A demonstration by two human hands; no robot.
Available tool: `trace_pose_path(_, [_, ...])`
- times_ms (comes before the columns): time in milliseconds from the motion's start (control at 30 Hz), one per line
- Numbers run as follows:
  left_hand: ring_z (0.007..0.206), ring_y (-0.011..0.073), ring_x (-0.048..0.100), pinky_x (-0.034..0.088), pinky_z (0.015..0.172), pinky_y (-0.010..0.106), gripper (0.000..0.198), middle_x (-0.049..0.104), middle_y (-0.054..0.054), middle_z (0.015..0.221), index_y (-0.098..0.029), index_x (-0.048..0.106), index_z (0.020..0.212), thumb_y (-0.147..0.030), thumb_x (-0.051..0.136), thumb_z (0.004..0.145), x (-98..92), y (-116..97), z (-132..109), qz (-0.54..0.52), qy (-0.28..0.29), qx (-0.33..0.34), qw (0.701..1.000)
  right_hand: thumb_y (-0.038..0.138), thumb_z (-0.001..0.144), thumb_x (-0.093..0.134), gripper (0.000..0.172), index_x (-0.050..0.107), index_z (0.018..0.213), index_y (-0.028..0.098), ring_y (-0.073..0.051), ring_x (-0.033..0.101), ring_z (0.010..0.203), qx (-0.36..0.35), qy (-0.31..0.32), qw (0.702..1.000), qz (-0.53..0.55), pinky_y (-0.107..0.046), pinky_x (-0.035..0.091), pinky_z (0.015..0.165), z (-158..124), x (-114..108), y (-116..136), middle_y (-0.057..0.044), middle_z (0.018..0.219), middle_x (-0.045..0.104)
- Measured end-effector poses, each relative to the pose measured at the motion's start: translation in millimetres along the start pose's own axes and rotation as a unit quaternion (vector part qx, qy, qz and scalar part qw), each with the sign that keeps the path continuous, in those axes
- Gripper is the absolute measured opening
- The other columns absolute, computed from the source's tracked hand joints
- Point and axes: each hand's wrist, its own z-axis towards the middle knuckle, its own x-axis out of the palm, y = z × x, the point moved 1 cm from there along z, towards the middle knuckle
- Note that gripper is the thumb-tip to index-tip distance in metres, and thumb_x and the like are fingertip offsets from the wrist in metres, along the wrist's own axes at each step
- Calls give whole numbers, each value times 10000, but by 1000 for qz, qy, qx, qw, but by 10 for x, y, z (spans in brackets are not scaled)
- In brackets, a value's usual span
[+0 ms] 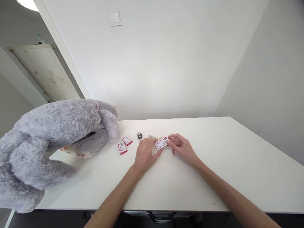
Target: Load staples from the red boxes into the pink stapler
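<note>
A small white box with a red border and printed label [161, 143], much like a box of staples, is held between my two hands. My left hand [146, 153] grips its left end, thumb below and fingers above. At the right end, the thumb and fingers of my right hand [181, 147] pinch the box. Just behind it lies a flat pale item [151, 136], partly hidden by my left hand. Left of my hands, two similar boxes, a farther one [127, 140] and a nearer one [122, 148], lie on the table close together.
A small black and silver object [139, 136] stands on the white table [190, 183] behind my left hand. A large grey plush toy [64, 126] leans over the table's left side. The wall [166, 63] bounds the back edge; a drawer handle [162, 217] shows below the front edge.
</note>
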Motion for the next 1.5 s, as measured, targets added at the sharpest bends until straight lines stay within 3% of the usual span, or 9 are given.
trace_pose_path(467, [964,227,668,507,873,391,283,730,60,1075,-235,595,1200,-387,659,970,-8,12,-2,-13,18,-11,1000,639,919,598,404,750,1016,278,-147,548,476,-23,10,998,-51,-334,487,510,-3,-4,-28,-27,872,757])
trace_pose_path(667, [987,236,661,503,893,400,325,721,62,1135,-232,548,1254,-389,639,984,9,22,-6,-5,27,-26,999,637,914,615,379,731,976,282,-146,558,482,-30,-9,998,-50,-342,476,530,-4,-17,-20,-24,968,781])
trace_pose_path(867, [870,216,653,497,821,376,277,708,62,1034,-206,526,1268,-342,551,1029,23,37,-11,20,19,-28,999,630,915,628,370,696,1009,278,-214,665,561,-29,-37,998,-41,-354,482,574,11,-60,-43,-15,794,757])
trace_pose_path(1000, [840,204,642,481,807,365,247,695,52,1011,-210,528,1271,-294,505,1041,15,37,-9,18,29,-30,999,622,932,609,379,691,1050,271,-255,707,634,-28,-38,998,-48,-336,419,547,7,-65,-56,-11,708,726])
trace_pose_path(1367, [887,216,614,465,825,367,237,669,51,1024,-221,518,1268,-260,500,1035,14,30,-10,6,42,-40,998,610,956,590,398,708,1091,255,-247,704,639,-29,-43,997,-60,-316,375,539,4,-64,-37,12,572,651])
trace_pose_path(1500, [915,214,622,470,844,369,240,673,53,1061,-227,509,1278,-278,508,1043,23,46,-18,4,50,-41,998,617,944,607,420,705,1106,243,-230,690,616,-26,-45,997,-54,-317,383,548,16,-73,-73,-6,618,697])
